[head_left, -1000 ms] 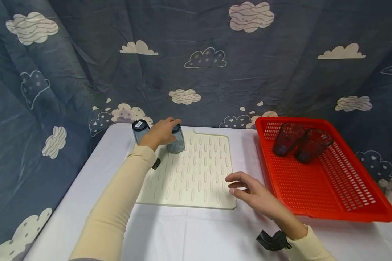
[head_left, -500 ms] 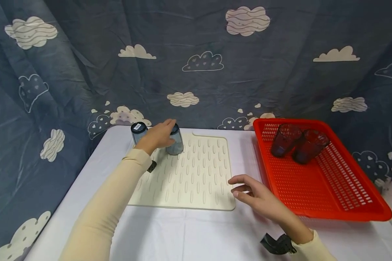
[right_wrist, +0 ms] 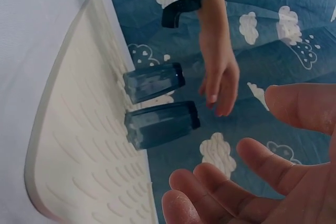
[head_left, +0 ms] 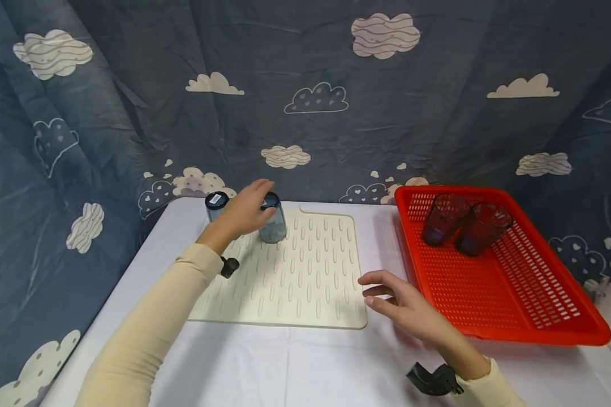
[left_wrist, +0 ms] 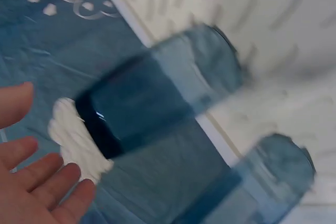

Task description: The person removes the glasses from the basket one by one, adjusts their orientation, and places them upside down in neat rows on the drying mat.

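Two blue-tinted drinking glasses stand upside down on a cream ridged mat (head_left: 305,282), bases up. My left hand (head_left: 245,212) hovers beside the base of the right-hand glass (head_left: 273,226), its fingers extended and apart from it. The other glass (head_left: 215,204) stands to its left, partly hidden by that hand in the head view. In the left wrist view, a gap separates the left hand (left_wrist: 39,182) from the nearer glass (left_wrist: 163,87). My right hand (head_left: 399,302) hangs, loosely curved and holding nothing, over the mat's right edge.
A red plastic basket (head_left: 489,333) stands at the right, with two more glasses (head_left: 476,226) leaning in its back left corner. A white cloth (head_left: 265,367) covers the table. A dark cloud-patterned curtain (head_left: 438,130) hangs just behind the table's back edge.
My left hand has drawn back slightly to the left, its fingers coming away from the right-hand glass. That glass stays in place. The right hand has barely shifted.
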`<state>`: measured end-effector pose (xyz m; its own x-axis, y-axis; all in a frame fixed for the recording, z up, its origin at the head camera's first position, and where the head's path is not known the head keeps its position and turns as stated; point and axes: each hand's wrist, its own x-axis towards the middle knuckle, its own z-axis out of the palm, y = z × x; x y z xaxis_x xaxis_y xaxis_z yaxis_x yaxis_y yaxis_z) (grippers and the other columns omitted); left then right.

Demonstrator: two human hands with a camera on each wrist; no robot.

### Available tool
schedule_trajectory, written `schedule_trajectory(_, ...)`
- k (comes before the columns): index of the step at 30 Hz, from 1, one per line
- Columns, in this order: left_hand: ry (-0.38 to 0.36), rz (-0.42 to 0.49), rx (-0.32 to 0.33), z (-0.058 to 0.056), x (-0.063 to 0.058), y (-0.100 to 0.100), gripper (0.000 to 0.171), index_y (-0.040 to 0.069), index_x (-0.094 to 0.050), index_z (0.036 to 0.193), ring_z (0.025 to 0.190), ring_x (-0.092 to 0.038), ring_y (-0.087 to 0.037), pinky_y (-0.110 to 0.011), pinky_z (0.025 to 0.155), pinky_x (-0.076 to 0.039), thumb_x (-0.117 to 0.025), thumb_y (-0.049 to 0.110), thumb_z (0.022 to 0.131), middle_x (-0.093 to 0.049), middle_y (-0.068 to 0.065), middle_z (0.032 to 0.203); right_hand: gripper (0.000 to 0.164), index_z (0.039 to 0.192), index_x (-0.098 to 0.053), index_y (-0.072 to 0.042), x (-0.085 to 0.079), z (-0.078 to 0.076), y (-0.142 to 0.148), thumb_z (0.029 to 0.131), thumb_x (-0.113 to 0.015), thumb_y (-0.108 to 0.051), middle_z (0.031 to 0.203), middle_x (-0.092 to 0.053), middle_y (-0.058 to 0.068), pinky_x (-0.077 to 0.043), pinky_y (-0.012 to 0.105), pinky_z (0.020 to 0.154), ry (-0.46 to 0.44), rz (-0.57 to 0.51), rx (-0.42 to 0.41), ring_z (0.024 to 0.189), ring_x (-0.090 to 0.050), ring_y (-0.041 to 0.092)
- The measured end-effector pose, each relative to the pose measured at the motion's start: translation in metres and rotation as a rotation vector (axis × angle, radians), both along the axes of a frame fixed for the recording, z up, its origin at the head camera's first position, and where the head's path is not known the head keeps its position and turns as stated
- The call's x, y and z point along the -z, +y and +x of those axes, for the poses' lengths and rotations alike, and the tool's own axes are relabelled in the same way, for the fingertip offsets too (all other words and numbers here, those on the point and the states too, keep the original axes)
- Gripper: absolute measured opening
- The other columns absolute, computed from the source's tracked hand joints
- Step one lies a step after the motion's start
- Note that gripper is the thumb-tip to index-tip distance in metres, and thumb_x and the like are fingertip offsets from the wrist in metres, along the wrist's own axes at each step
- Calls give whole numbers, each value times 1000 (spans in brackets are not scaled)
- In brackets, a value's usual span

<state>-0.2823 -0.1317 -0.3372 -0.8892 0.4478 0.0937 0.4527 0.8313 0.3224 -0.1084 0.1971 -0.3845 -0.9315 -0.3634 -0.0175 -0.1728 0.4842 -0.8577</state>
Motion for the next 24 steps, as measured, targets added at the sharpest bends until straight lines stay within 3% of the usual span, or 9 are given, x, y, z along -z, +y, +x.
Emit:
schedule_trajectory(5,65,238,76,21,-2,11,56,4,-38,151,142,-43,-34,-51,115,-39,-54,25,102,-40,-16,155,33,127,-56,-5,-3,1,1,97,-62,-17,131,-60,18,-54,22,87,21,-3,5,116,-64,33)
schedule_trajectory(10,21,514,111,49,7,21,47,4,-41,148,131,-53,-33,-48,105,-49,-48,21,105,-49,-17,148,34,128,-56,-5,-7,6,2,97,-62,-16,131,-61,18,-55,20,86,24,-14,-9,116,-64,34)
schedule_trajectory(19,-97,844,57,98,29,26,41,3,-43,145,126,-59,-34,-44,97,-54,-39,18,108,-55,-17,142,36,129,-57,-11,-28,15,8,96,-64,-21,131,-61,12,-56,23,85,51,11,-20,116,-63,31)
schedule_trajectory(24,-158,977,36,112,39,31,39,1,-44,143,120,-62,-37,-35,91,-56,-36,17,108,-56,-20,139,37,132,-56,-14,-43,14,19,97,-64,-21,133,-60,10,-56,23,86,97,47,-33,113,-64,19)
